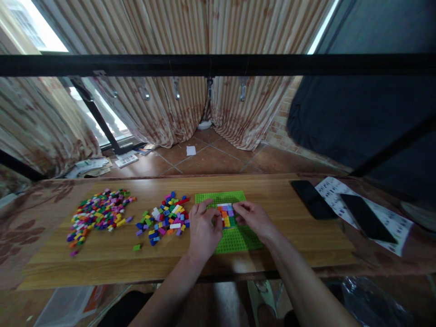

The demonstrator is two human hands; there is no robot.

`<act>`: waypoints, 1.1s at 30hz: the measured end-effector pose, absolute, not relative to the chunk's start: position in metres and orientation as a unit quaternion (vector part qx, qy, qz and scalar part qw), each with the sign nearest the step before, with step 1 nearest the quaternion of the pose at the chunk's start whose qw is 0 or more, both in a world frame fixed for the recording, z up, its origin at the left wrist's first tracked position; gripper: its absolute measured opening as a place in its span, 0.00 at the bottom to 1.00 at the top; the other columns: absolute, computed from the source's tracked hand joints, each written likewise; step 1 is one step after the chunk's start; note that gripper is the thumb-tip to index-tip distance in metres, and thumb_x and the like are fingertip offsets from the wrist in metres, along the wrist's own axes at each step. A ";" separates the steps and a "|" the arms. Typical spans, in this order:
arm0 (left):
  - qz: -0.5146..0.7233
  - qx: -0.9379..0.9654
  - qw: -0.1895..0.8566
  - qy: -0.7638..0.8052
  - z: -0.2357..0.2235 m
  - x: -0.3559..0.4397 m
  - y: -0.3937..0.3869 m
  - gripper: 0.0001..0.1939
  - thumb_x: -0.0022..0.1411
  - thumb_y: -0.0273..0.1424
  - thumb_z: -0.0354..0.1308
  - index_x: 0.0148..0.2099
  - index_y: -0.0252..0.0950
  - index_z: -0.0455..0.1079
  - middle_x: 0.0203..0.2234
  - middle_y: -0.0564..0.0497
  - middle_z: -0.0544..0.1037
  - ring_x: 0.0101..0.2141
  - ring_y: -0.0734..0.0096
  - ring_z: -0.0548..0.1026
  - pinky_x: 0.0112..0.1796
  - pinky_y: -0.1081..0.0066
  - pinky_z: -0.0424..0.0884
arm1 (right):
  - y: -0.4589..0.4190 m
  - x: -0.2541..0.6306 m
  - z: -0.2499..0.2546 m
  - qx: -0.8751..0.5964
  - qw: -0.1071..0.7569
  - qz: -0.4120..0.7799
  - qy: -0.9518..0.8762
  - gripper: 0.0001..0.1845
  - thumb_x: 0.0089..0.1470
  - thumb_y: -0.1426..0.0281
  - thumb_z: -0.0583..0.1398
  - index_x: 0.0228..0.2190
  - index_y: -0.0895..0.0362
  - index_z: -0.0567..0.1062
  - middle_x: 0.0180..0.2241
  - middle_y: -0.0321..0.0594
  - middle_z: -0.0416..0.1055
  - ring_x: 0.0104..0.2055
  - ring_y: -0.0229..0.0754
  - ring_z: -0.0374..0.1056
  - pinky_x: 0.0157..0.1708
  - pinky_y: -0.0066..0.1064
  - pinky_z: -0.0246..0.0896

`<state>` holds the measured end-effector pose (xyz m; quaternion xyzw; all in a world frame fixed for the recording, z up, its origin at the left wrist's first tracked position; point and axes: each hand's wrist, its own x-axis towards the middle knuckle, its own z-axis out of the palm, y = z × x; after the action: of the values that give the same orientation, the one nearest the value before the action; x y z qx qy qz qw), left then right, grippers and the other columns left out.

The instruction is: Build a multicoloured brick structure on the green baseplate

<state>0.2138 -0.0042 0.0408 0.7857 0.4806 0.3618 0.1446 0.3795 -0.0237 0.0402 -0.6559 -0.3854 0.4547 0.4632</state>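
Observation:
A green studded baseplate (235,245) lies on the wooden table. Colourful toy building bricks (226,215) form a small block on it, with white, orange, purple, yellow, red and teal pieces. My left hand (204,229) is at the block's left side, fingers curled and thumb against the index finger. What they hold, if anything, is hidden. From the right, my right hand (254,218) reaches over the plate, its fingertips closed together at the block's upper right corner. Whether a brick is between them is too small to tell.
Two piles of loose bricks lie to the left: a larger far pile (100,211) and a nearer pile (165,218). One green brick (136,247) sits apart. On the right are a black phone (313,200), a second dark phone (368,218) and a printed sheet (332,188). A black bar (218,65) crosses ahead.

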 end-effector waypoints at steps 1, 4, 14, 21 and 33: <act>0.360 0.786 0.143 0.482 0.040 0.215 -0.005 0.06 0.55 0.24 0.56 0.30 0.38 0.73 0.44 0.47 0.76 0.46 0.59 0.70 0.48 0.56 0.64 | -0.024 0.379 0.039 -0.657 0.467 0.451 -0.383 0.14 0.49 0.58 0.61 0.28 0.58 0.76 0.22 0.36 0.73 0.23 0.35 0.67 0.21 0.24 0.62; 0.359 0.785 0.139 0.485 0.039 0.217 -0.005 0.06 0.55 0.23 0.56 0.30 0.38 0.73 0.44 0.46 0.76 0.47 0.58 0.69 0.48 0.55 0.63 | -0.024 0.379 0.037 -0.654 0.471 0.453 -0.381 0.13 0.49 0.59 0.62 0.28 0.58 0.77 0.22 0.37 0.73 0.22 0.35 0.67 0.22 0.25 0.63; 0.350 0.790 0.150 0.481 0.041 0.216 -0.007 0.04 0.57 0.27 0.57 0.32 0.37 0.73 0.46 0.44 0.75 0.47 0.57 0.69 0.48 0.55 0.63 | -0.024 0.376 0.044 -0.660 0.455 0.460 -0.382 0.11 0.48 0.63 0.62 0.30 0.58 0.77 0.21 0.35 0.71 0.22 0.34 0.65 0.22 0.24 0.62; 0.354 0.771 0.147 0.508 0.041 0.221 -0.007 0.05 0.56 0.33 0.61 0.29 0.38 0.74 0.45 0.46 0.76 0.45 0.57 0.70 0.47 0.55 0.63 | -0.025 0.376 0.044 -0.660 0.457 0.463 -0.374 0.11 0.48 0.63 0.62 0.30 0.58 0.77 0.23 0.35 0.72 0.23 0.34 0.65 0.22 0.25 0.62; 0.351 0.756 0.179 0.523 0.041 0.222 -0.008 0.03 0.56 0.29 0.60 0.30 0.38 0.75 0.45 0.47 0.77 0.46 0.59 0.71 0.48 0.56 0.63 | -0.024 0.376 0.042 -0.663 0.452 0.470 -0.366 0.13 0.44 0.64 0.65 0.32 0.58 0.77 0.24 0.35 0.72 0.24 0.34 0.66 0.22 0.25 0.62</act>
<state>0.2221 -0.0083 0.0410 0.7559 0.5229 0.3510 0.1789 0.3760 -0.0235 0.0421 -0.6635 -0.3663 0.4701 0.4524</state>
